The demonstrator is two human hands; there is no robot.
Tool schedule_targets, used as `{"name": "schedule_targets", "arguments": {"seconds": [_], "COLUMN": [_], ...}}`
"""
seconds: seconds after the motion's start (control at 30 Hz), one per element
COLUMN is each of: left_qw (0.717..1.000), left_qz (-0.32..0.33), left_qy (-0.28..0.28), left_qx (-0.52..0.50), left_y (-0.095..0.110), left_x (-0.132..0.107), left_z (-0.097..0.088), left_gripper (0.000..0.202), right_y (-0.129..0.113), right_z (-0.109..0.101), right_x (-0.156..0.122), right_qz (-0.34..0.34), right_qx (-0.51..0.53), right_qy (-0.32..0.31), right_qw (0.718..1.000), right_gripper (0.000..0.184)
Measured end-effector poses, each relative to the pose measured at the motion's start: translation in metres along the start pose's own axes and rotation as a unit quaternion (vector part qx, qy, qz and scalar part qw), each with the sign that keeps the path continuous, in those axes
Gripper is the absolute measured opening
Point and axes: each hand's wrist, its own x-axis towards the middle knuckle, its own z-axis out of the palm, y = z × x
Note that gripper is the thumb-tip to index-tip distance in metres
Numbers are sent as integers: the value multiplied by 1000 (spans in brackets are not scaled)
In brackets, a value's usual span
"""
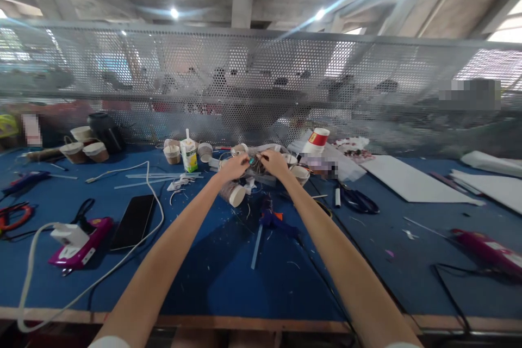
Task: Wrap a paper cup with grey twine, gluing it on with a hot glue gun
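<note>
watching from afar, i see both bare hands meeting at the far middle of the blue-topped desk (228,288), over a tangled brown bundle of thin strands (258,166). the left hand (236,166) has its fingers bent at the bundle's left side, by a tiny teal piece (251,161); i cannot tell whether they grip it. the right hand (274,163) curls its fingers onto the other side, and i cannot tell whether they are closed on a strand.

my main worry is the dark blue glue gun (269,218) lying between the forearms: if it is hot, a hand drawn straight back could brush it. its black cord (320,272) runs down beside the right forearm, so a snagging elbow could drag the gun round. the clear glue stick (256,249) jutting from its rear could be knocked too.

just below the left hand, a brown, string-wrapped cylinder with a pale round end (235,194) lies on its side, and a nudge might roll it. white crumpled scraps (250,186) near the bundle could catch in loose strands, and pulling both sides unevenly could tighten the tangle.
</note>
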Motion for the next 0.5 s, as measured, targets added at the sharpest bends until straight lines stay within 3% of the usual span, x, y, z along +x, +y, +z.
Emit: {"name": "schedule_targets", "arguments": {"seconds": [0.13, 0.2, 0.4, 0.5], "left_qw": [996, 994, 994, 989], "left_qz": [6, 11, 32, 50], "left_qy": [-85, -100, -36, -39], "left_qx": [-29, -47, -102, -137], "left_y": [4, 6, 12, 21], "left_x": [14, 15, 1, -13], "left_z": [8, 7, -8, -16], "left_gripper": [11, 13, 12, 14], "right_y": [7, 12, 23, 24], "right_z": [-5, -5, 8, 18], "right_x": [-1, -1, -4, -4], "right_qz": [15, 24, 40, 47], "right_qx": [-7, -9, 2, 8], "right_qy": [-4, -8, -41, -54], "right_qw": [1000, 1000, 998, 997], "right_gripper": [35, 35, 25, 21]}}
